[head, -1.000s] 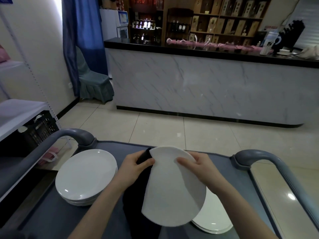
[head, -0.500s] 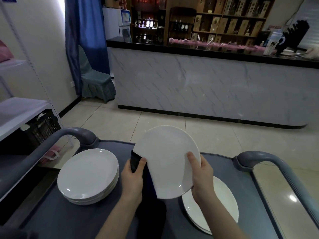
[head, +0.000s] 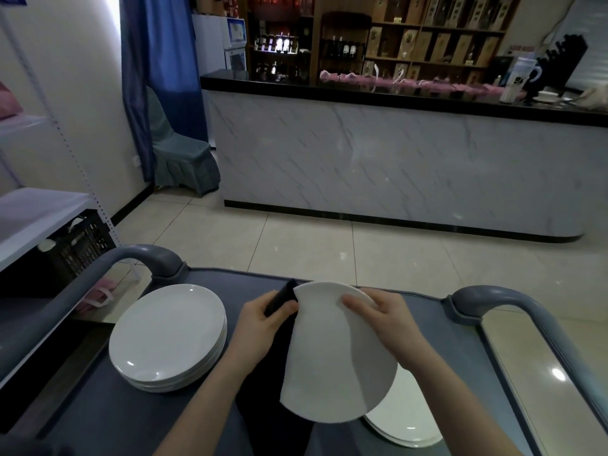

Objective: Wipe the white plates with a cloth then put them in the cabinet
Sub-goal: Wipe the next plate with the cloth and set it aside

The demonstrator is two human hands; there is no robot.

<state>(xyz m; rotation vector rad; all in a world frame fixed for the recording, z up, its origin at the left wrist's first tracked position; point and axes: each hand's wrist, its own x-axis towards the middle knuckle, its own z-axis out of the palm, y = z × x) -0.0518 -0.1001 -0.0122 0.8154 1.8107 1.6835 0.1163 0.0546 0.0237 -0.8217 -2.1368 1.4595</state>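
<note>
Over the grey cart [head: 105, 419] I hold a white plate [head: 332, 366], tilted with its far rim up. My right hand [head: 378, 311] grips that far rim from the right. My left hand [head: 263, 320] grips a black cloth [head: 279, 353] against the plate's left edge; the cloth hangs down under the plate. A stack of white plates [head: 167, 334] sits on the cart's left side. Another plate stack [head: 401, 419] lies at the right, mostly hidden under the held plate.
The cart has raised grey handles at left [head: 144, 258] and right [head: 487, 301]. A white shelf unit [head: 33, 205] with a black crate [head: 79, 248] stands at left. A marble-fronted counter [head: 394, 159] crosses the room beyond a tiled floor [head: 329, 248].
The plate came down from its raised position and tipped flatter over the cart. My right hand shifted to the plate's far rim, and my left hand with the cloth moved up its left edge.
</note>
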